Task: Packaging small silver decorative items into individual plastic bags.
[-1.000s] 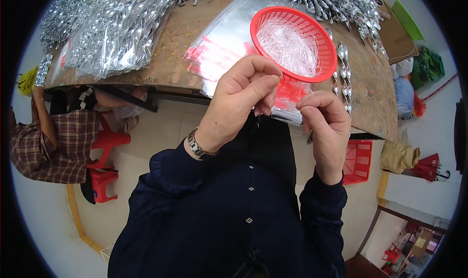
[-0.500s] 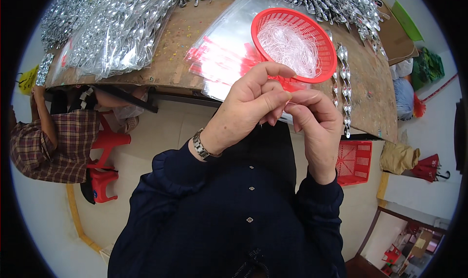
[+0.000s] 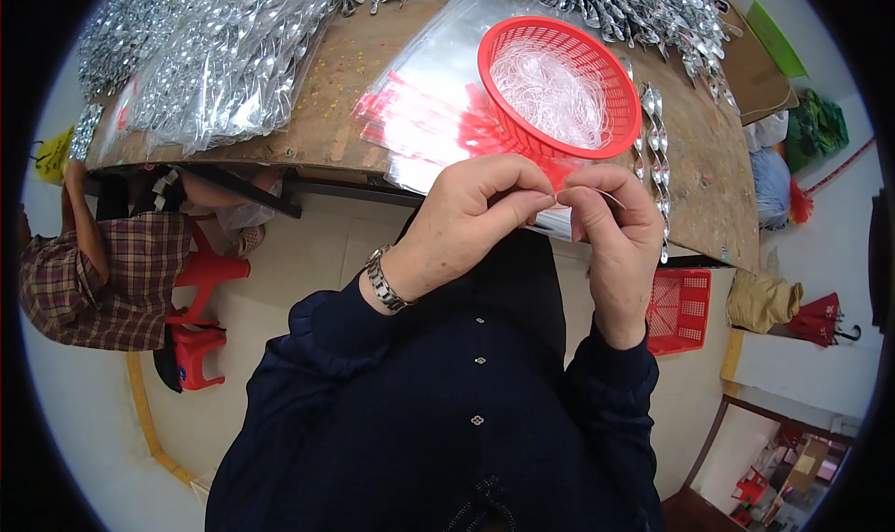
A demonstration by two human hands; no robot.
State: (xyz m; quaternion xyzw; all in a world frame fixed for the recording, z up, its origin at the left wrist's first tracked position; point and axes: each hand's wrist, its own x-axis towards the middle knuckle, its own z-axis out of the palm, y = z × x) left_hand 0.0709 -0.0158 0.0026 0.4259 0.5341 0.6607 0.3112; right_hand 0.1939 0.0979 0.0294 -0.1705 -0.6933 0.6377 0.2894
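Note:
My left hand (image 3: 461,215) and my right hand (image 3: 617,252) meet fingertip to fingertip over the table's near edge, both closed in a pinch. Between them runs a thin pale string (image 3: 611,197); a short length shows at the right fingers, while the rest is hidden or too fine to see. Just beyond my hands, a red plastic basket (image 3: 630,112) holds a tangled heap of whitish string (image 3: 550,89). It stands on flat clear plastic bags (image 3: 433,66) with red-printed ends. Right of the basket lie twisted silver foil strips (image 3: 658,140).
Silver foil pieces in clear bags (image 3: 224,75) cover the table's left; more silver twists (image 3: 643,10) lie at the far right. A person in a plaid shirt (image 3: 112,280) sits at the left by red stools (image 3: 198,350). A red crate (image 3: 679,313) stands below the table at right.
My fingertips have drawn level, with the left fingers straightened and the right hand shifted slightly right. The basket has moved very slightly left.

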